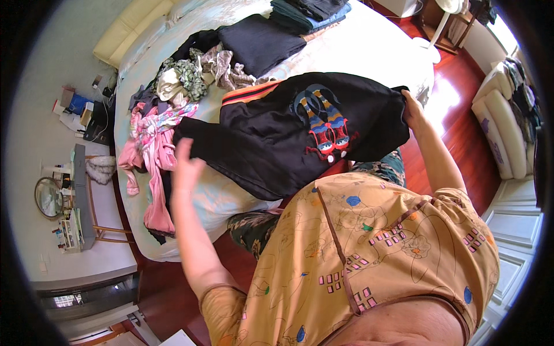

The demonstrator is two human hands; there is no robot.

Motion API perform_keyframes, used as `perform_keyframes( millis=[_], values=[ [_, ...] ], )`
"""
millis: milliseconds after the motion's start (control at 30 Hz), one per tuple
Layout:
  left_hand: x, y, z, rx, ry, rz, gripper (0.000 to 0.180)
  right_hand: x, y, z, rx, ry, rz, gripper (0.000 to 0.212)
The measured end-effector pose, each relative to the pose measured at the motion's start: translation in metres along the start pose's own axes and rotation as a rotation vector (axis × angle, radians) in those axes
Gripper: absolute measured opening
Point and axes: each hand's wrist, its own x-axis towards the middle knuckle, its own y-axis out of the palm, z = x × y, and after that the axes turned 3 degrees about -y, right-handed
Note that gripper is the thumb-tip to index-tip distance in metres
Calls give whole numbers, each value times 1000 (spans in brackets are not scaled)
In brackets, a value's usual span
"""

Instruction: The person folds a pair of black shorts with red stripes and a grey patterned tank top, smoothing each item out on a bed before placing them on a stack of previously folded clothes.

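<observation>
A black garment [259, 153] with colourful embroidery and an orange-and-black striped ribbed band is spread across the bed's near side and over my lap. At its right end my right hand [411, 109] is closed on the cloth, lifting that edge. My left hand [187, 166] is beside the garment's left end, next to the pink clothes [153, 138]. Its fingers look stretched and apart, slightly blurred, with nothing visible in them. Whether it touches the black cloth I cannot tell.
On the bed [369, 52] lie a rumpled heap of patterned clothes [184, 78], a folded black garment [259, 43] and a stack of folded dark clothes [311, 14]. A cream armchair [496, 124] with clothes on it stands at right. A round mirror [49, 197] is at left.
</observation>
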Motion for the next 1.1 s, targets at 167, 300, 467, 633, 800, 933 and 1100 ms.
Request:
perform_keyframes(
  millis=[167,300,467,633,800,933,1100],
  values=[
    [-83,116,-48,498,282,60,71,8,9,3,-76,47,-77,19],
    [-72,115,-35,133,187,-61,40,3,25,30,-350,-129,-54,26],
    [-61,20,-98,-45,168,-204,33,-36,66,116,-298,-350,49,28],
    [-67,-54,-133,-671,80,-422,21,-22,112,187,-328,-353,328,23],
    [-15,-65,-86,-108,42,-263,24,19,181,163,-518,-444,440,45],
    [-12,6,-25,510,-415,-31,42,41,195,50,-1345,-542,363,60],
    [-41,66,-11,397,-458,156,57,33,152,-53,-1567,-834,832,62]
  ],
)
